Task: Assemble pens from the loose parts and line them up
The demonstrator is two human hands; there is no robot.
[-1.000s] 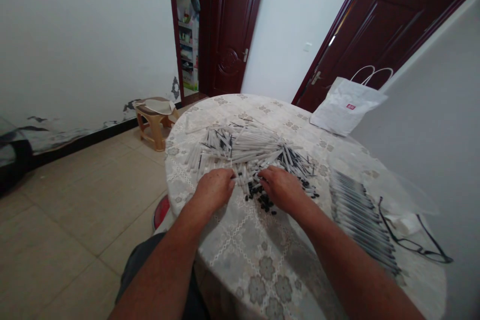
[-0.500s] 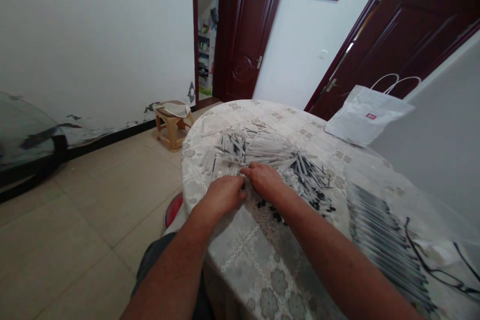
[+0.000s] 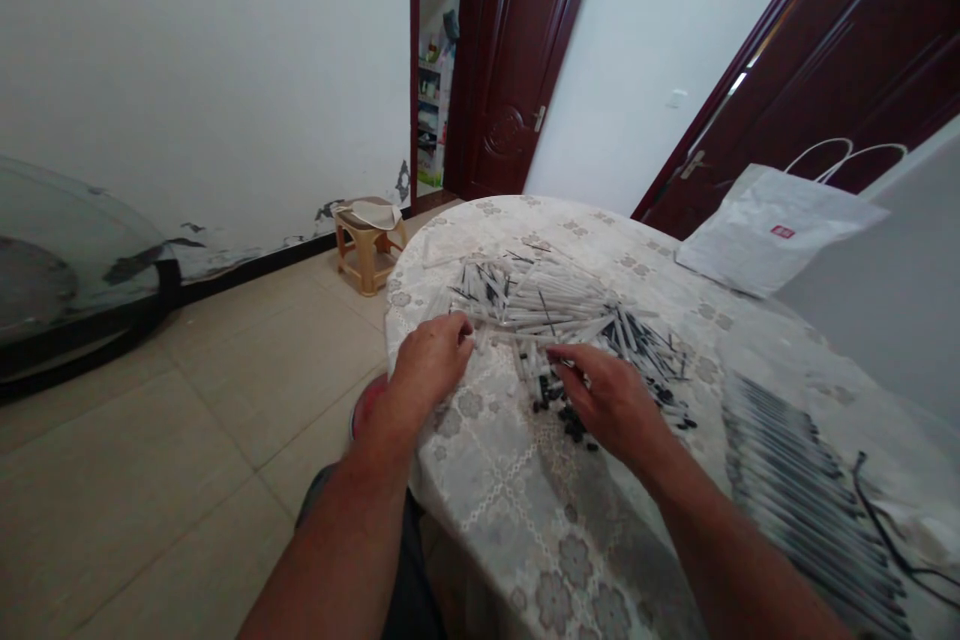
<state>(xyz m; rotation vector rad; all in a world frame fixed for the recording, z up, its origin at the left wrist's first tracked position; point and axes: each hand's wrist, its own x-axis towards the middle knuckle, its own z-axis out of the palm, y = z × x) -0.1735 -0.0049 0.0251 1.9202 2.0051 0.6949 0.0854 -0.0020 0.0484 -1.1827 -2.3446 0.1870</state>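
My left hand (image 3: pixel 435 357) is at the left side of the table, fingers curled together by the edge of a heap of white pen tubes (image 3: pixel 566 292). Whatever lies between those fingers is hidden. To the right, my right hand (image 3: pixel 611 400) pinches with thumb and forefinger a thin dark pen refill (image 3: pixel 546 310), which slants up over the heap. Small black caps (image 3: pixel 576 423) lie scattered just under and beside this hand. More dark refills (image 3: pixel 637 332) fan out at the right end of the heap, and another dark bunch (image 3: pixel 487 282) sits at its left.
A lace-patterned cloth (image 3: pixel 499 480) covers the round table. Rows of grey pens (image 3: pixel 814 490) lie at right, near black-framed glasses (image 3: pixel 881 525). A white paper bag (image 3: pixel 772 230) stands at the back right. On the floor are a plastic stool (image 3: pixel 367 255) and a large fan (image 3: pixel 82 290).
My hands have moved apart: the left one to the left, the right one rightward over the black caps. A dark refill now stands out from the right fingertips. The camera view has turned slightly left.
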